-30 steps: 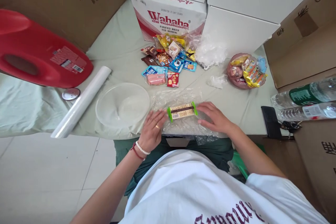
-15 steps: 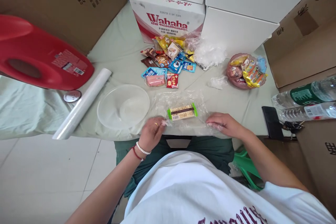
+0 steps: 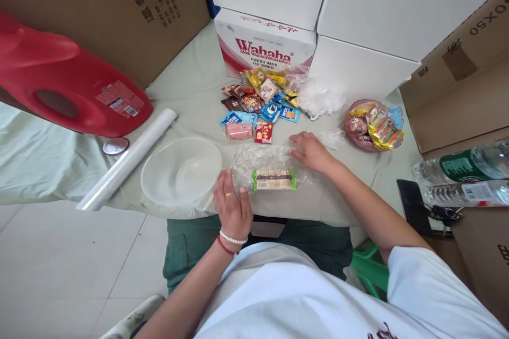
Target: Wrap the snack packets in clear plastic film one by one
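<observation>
A wrapped snack bar with green ends (image 3: 274, 179) lies on crumpled clear plastic film (image 3: 251, 158) near the table's front edge. Left of the bar, my left hand (image 3: 233, 202) is open, its fingers stretched forward between the film and a translucent plastic bowl (image 3: 159, 181). My right hand (image 3: 315, 154) reaches over the film's right side, fingers apart and nothing visibly held. Whether its fingertips touch the film, I cannot tell. The bowl stands empty beside my left hand.
Behind the film lies a heap of packaged snacks (image 3: 254, 103) with crumpled clear plastic (image 3: 320, 96). A pink bowl of snacks (image 3: 353, 140) is at right, near bottles (image 3: 461, 190) and a black phone (image 3: 411, 206). A film roll (image 3: 127, 159) and red jug (image 3: 79, 85) stand left.
The film's near edge has moved away from the table edge, up to the bar. My right hand has moved forward; my left hand's fingers have straightened out.
</observation>
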Motion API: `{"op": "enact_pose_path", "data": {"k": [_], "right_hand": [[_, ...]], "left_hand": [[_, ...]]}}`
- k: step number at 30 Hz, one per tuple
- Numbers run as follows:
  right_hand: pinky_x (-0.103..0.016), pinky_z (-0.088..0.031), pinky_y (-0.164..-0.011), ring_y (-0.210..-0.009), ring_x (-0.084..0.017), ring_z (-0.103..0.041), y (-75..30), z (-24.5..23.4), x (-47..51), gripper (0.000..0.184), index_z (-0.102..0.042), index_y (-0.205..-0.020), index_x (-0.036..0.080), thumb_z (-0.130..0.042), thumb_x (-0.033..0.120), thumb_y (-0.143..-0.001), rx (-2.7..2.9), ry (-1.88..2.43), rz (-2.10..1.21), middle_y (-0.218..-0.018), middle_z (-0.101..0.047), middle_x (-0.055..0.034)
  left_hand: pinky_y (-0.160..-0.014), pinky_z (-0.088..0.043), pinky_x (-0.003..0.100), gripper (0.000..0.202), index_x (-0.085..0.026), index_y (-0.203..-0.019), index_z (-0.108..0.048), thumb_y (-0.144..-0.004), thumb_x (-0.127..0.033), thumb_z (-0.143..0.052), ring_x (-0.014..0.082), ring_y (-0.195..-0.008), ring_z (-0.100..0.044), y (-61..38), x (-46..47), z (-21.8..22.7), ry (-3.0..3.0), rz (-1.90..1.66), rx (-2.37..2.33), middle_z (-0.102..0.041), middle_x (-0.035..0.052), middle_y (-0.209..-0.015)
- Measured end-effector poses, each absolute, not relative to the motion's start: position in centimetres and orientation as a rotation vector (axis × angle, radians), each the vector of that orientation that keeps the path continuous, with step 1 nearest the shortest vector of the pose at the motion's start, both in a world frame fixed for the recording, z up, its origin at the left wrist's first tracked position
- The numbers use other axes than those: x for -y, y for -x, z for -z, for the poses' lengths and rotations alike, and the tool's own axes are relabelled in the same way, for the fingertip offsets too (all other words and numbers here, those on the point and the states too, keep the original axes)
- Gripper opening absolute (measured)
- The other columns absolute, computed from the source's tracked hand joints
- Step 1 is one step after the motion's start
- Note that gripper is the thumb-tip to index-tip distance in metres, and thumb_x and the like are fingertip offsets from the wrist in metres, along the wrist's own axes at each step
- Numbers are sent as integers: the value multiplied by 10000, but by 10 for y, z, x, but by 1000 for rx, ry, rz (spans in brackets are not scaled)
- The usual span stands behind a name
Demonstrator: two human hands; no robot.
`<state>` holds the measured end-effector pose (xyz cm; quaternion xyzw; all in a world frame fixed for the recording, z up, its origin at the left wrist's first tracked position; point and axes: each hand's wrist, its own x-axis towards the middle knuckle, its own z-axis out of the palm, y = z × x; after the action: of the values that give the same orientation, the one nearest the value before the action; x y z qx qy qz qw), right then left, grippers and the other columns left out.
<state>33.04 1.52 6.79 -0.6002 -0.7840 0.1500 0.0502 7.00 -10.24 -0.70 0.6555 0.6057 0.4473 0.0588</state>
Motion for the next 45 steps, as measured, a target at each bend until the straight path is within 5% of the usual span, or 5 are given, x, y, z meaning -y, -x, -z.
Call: {"op": "enact_pose_path", "data": {"k": [14, 22, 28, 38, 45], "right_hand": [[-286, -431, -814, -897, -195, -601, -292, -60, -2, 302, -757, -1241, 205, -554, 210, -1019, 2674, 1198, -717, -929, -740, -56], [-367, -397, -852, -1022, -271, -468, -308, -33, 79, 446, -615, -1460, 302, -468, 168, -1061, 2874, 1262, -260, -1027, -606, -107], [-400, -372, -903, -1075, -293, -456, -312, -20, 93, 477, -623, -1447, 361, -453, 144, -1058, 2761, 1350, -141, -1023, -583, -102], [-417, -391, -898, -1096, -307, -454, -314, -16, 96, 481, -660, -1419, 362, -432, 143, -1056, 2705, 1390, -202, -1008, -584, -109], [-427, -418, -954, -1145, -299, -451, -314, -5, 96, 445, -711, -1340, 354, -449, 148, -1046, 2602, 1429, -370, -1010, -586, -100]], "left_hand": [[-748, -468, 442, 399, -206, -1312, -708, -953, -164, -538, 293, -992, -671, -89, 76, 4, -2515, -674, -1591, -736, 104, -1338], [-989, -569, 424, 314, -243, -1175, -738, -993, -172, -491, 217, -1139, -701, -65, 78, 22, -2050, -1212, -1315, -768, 85, -1222], [-860, -536, 384, 308, -192, -1278, -633, -1027, -309, -498, 219, -1021, -632, -77, 89, -6, -1771, -1561, -1589, -664, 126, -1195], [-1154, -405, 590, 579, -129, -1373, -549, -852, -351, -670, 400, -1442, -455, -99, 59, 4, -1874, -1037, -1942, -478, 261, -1524], [-635, -496, 282, 173, -221, -892, -644, -857, -390, -643, 156, -621, -596, -75, 75, -8, -1562, -915, -1835, -640, -19, -692]]}}
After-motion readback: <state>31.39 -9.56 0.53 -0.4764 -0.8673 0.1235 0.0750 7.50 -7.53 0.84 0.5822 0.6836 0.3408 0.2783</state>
